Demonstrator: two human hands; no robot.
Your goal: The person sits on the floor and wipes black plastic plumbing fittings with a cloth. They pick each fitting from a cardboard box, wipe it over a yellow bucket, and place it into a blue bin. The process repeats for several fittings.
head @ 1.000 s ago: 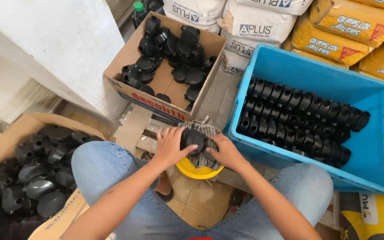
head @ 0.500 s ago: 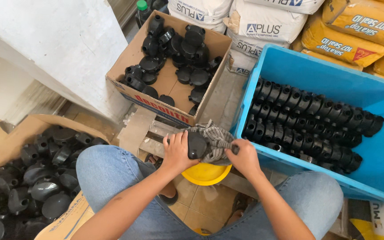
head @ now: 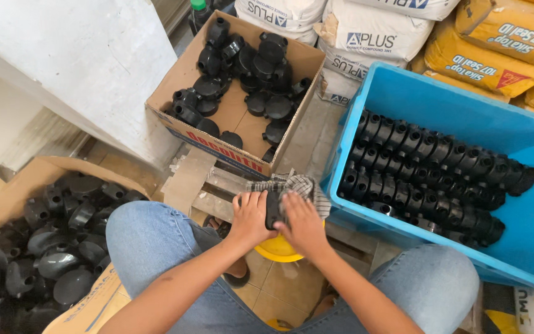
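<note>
A black plastic fitting (head: 274, 209) is pressed between my two hands, just above my knees. My left hand (head: 250, 215) grips its left side. My right hand (head: 301, 221) covers its right side and holds a checked cloth (head: 301, 185) against it. Most of the fitting is hidden by my fingers. A yellow bowl-like object (head: 277, 249) sits directly under my hands. A blue plastic crate (head: 440, 99) at the right holds neat rows of black fittings (head: 428, 176).
An open cardboard box (head: 239, 117) with loose black fittings stands ahead of me. Another cardboard box (head: 32, 179) full of black fittings is at my left. A wooden pallet piece (head: 202, 185) lies under the cloth. Sacks (head: 372, 31) are stacked behind. A white wall (head: 75, 62) rises left.
My hands have closed tighter around the fitting, and my right hand has slid over it with the cloth. The view has shifted slightly, so everything sits lower in the picture.
</note>
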